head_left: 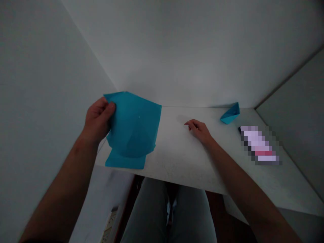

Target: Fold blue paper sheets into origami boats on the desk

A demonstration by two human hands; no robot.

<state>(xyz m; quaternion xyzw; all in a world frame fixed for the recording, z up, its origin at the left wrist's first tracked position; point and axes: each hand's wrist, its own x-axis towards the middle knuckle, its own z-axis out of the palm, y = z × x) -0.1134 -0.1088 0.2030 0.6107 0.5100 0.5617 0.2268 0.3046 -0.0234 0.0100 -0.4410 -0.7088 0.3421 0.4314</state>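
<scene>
My left hand (98, 118) is closed on the upper left edge of a blue sheet of paper (134, 128) and holds it lifted over the left end of the white table (177, 155). More blue paper (125, 162) lies flat under it at the table's front edge. My right hand (199, 130) rests on the table near the middle with its fingers loosely curled and nothing in them. A small folded blue paper boat (230, 114) sits at the back right of the table, apart from both hands.
A blurred flat object (259, 145) lies on the table's right side. White walls close in at the left, back and right. My legs (167, 212) show below the table's front edge.
</scene>
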